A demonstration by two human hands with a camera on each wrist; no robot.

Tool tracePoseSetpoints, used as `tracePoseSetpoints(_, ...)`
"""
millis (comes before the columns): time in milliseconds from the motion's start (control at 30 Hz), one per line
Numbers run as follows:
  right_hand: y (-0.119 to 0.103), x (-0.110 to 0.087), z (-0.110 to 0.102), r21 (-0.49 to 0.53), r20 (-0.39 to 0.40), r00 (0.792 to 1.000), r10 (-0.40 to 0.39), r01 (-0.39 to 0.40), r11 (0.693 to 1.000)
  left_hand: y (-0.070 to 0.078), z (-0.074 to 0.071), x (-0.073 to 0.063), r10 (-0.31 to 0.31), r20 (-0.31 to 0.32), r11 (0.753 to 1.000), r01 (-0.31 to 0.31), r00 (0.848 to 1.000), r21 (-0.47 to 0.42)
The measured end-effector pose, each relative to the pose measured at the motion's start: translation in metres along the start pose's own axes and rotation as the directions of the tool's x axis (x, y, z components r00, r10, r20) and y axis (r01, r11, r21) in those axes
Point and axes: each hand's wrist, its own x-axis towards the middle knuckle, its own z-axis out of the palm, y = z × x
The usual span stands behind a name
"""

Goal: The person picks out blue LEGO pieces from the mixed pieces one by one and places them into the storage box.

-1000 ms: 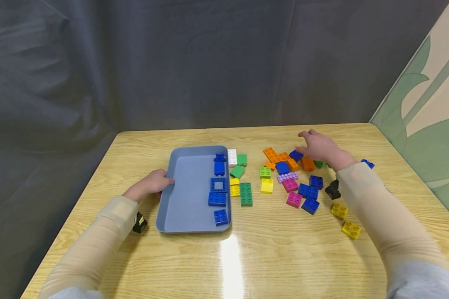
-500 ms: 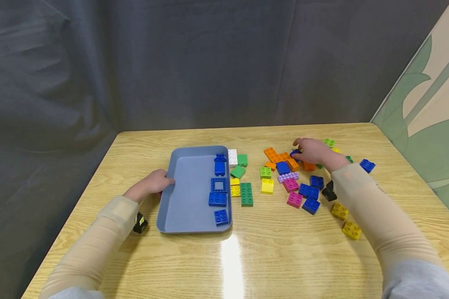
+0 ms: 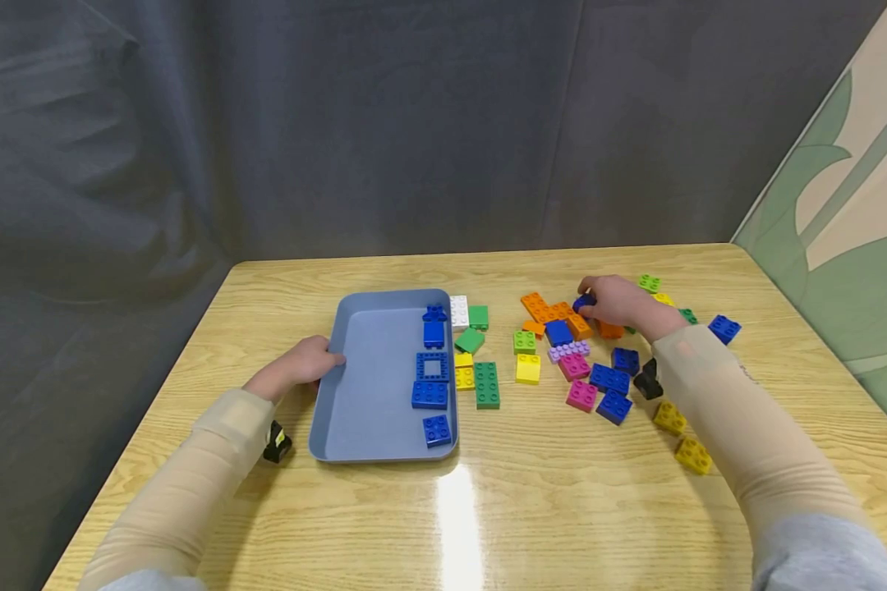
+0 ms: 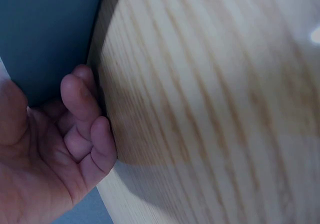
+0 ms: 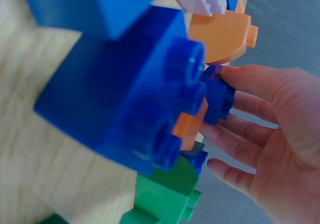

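The left hand point(image 3: 303, 361) is gripping the left wall of a shallow rectangular grey-blue plastic tray point(image 3: 369, 386); the thumb is lying over the rim and the other fingers are curling on the outside. The tray is resting on the left part of a pale wood-grain surface point(image 3: 384, 525). Inside it, blue plastic pieces point(image 3: 430, 395) are standing in a column along the right wall.

The right hand point(image 3: 615, 300) is reaching to the far right part of the surface, and it is pinching a small dark-blue studded plastic brick point(image 5: 215, 96) between the thumb and the fingers. Just to the left of this brick, flat orange studded plastic bricks point(image 3: 534, 306) are lying together. On their near side are lying a light-purple narrow studded brick point(image 3: 569, 351) and two pink square bricks point(image 3: 582, 396), and three blue bricks point(image 3: 609, 378) are sitting to the right of the pink ones. Two dark-yellow bricks point(image 3: 693, 455) are lying nearer, beside the right sleeve point(image 3: 754, 427). Close to the tray's right wall, a white studded brick point(image 3: 458, 313) and a long green brick point(image 3: 487, 386) are lying, the white one farther away.
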Motion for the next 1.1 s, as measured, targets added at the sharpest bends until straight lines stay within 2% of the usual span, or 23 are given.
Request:
tracePoseSetpoints(100,-0.002,-0.001,-0.004,0.011,-0.01,1.0,-0.003,0.003,1.0,0.001,0.0,0.0,-0.001,-0.001,1.0,0.001,1.0,-0.003)
tracePoseSetpoints(467,-0.02,0.006,-0.021,-0.052,-0.103,0.993,-0.052,0.047,0.998,0.001,-0.002,-0.003,0.005,-0.001,1.0,-0.005,1.0,-0.007)
tracePoseSetpoints(600,-0.034,0.01,-0.028,-0.086,-0.119,0.99,-0.078,0.068,0.994,0.0,-0.001,-0.003,0.005,0.0,1.0,-0.005,1.0,-0.006)
tracePoseSetpoints(767,-0.058,0.013,-0.034,-0.131,-0.137,0.98,-0.146,0.128,0.983,0.0,0.0,-0.002,0.008,-0.004,1.0,-0.008,1.0,0.004)
tracePoseSetpoints(933,-0.08,0.018,-0.036,-0.163,-0.151,0.965,-0.214,0.189,0.968,0.001,0.0,-0.003,0.009,-0.011,1.0,-0.009,1.0,0.001)
tracePoseSetpoints(1100,-0.102,0.025,-0.034,-0.168,-0.134,0.962,-0.239,0.216,0.962,0.002,-0.001,-0.003,0.012,-0.019,1.0,-0.012,1.0,0.0)
